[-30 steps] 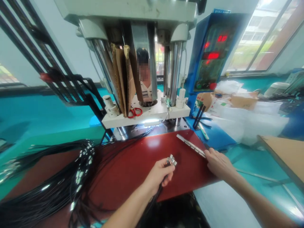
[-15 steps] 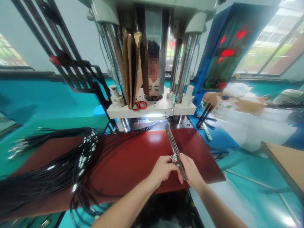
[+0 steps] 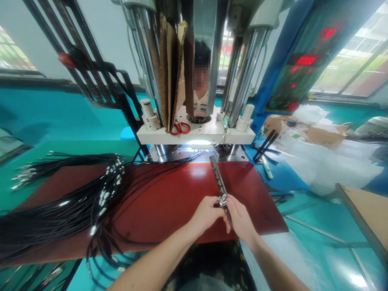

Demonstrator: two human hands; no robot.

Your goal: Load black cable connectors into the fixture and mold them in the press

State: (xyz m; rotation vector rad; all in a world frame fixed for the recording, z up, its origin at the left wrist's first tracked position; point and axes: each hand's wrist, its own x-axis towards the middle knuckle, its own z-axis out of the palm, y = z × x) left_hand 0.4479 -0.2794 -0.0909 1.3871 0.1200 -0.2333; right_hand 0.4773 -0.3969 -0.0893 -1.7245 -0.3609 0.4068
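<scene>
A: Position of the slotted strip [image 3: 217, 173]?

B: Above the front part of the red board [image 3: 169, 202], long axis slanting away, far end toward the press [image 3: 197, 138]. Near end lies between the two hands. Contact with the board: cannot tell.

A: Expected handling?

B: Judgement only. Looks metallic and slim, so stiff, fairly light, probably a little slippery in dry fingers. Breakage unlikely. Suggested hold: near end, by its long sides, fingers off the slots.

A: And the small connectors [image 3: 222, 199]?

B: Shiny, bunched against the strip's near portion. Judged hard and light, apt to scatter if the pinch slackens; any leads behind them likely soft, like the black cables [image 3: 60, 210] heaped at left. Suggested hold: just behind the heads, heads left exposed.

A: Left hand [image 3: 206, 215]?

B: Closed around the connector bunch, heads showing past the thumb, lower fingers curled beneath toward the strip. Count of heads: too small to tell.

A: Right hand [image 3: 241, 218]?

B: Closed along the strip's near end, from its right side. Inner finger surfaces hidden; firmness of grip unknown. Hands close together over the work; whether skin meets skin, cannot tell.
</scene>
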